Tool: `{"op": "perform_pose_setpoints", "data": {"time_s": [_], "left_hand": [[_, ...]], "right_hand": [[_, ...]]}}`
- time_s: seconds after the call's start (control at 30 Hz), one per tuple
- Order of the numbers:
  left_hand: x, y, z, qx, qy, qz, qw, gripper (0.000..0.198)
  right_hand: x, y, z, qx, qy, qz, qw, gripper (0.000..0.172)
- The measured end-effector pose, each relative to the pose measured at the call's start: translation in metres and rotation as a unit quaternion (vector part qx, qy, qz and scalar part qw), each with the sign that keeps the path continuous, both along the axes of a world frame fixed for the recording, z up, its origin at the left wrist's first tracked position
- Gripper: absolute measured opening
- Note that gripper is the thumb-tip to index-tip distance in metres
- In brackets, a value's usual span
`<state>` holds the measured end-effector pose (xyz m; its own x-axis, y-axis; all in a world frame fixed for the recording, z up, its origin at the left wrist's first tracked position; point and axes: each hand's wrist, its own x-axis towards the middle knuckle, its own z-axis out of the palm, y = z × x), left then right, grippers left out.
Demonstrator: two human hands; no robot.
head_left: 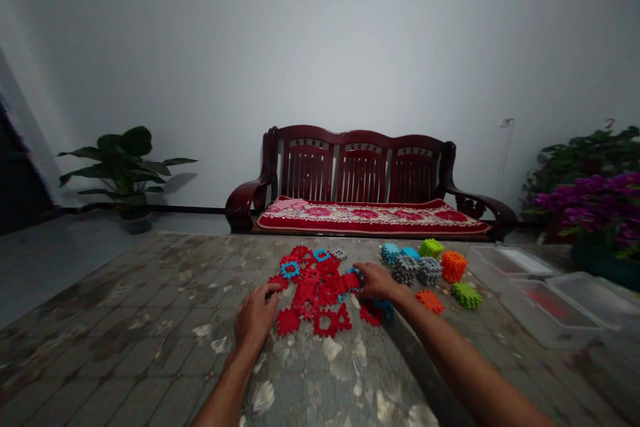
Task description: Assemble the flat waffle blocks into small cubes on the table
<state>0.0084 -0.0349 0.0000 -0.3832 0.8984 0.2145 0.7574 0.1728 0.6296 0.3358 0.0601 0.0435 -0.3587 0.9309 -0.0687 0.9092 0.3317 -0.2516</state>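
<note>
Red toothed pieces (307, 290) lie in a loose pile on the patterned tablecloth (150, 340), with blue ring-shaped pieces (289, 269) among them. My left hand (257, 315) rests at the pile's left side, its fingertips by a red piece; whether it grips anything is unclear. At the right side my right hand (374, 280) reaches over red and blue pieces, its fingers bent at their edge, and its grip is hidden. Under the right wrist are a dark blue piece (385, 310) and a red one (370, 315).
Stacks of grey (405, 269), blue (390, 253), green (467, 295) and orange pieces (454, 266) stand right of my right hand. Clear plastic boxes (550, 327) lie farther right. A wooden bench (360, 173) is behind the table, with plants at both sides.
</note>
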Motion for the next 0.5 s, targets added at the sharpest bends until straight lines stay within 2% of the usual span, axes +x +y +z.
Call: {"op": "perform_pose_setpoints", "data": {"time_s": [0.1, 0.37, 0.5], "left_hand": [[0.0, 0.0, 0.0, -0.004, 0.007, 0.004, 1.0, 0.028], [0.0, 0.001, 0.0, -0.011, 0.009, -0.005, 1.0, 0.029], [0.002, -0.001, 0.002, -0.004, 0.012, 0.005, 1.0, 0.028]], "right_hand": [[-0.003, -0.009, 0.006, 0.006, 0.003, 0.016, 1.0, 0.083], [-0.014, -0.035, 0.026, 0.091, -0.018, 0.081, 0.992, 0.07], [-0.021, -0.044, 0.039, 0.117, -0.037, 0.11, 0.986, 0.072]]}}
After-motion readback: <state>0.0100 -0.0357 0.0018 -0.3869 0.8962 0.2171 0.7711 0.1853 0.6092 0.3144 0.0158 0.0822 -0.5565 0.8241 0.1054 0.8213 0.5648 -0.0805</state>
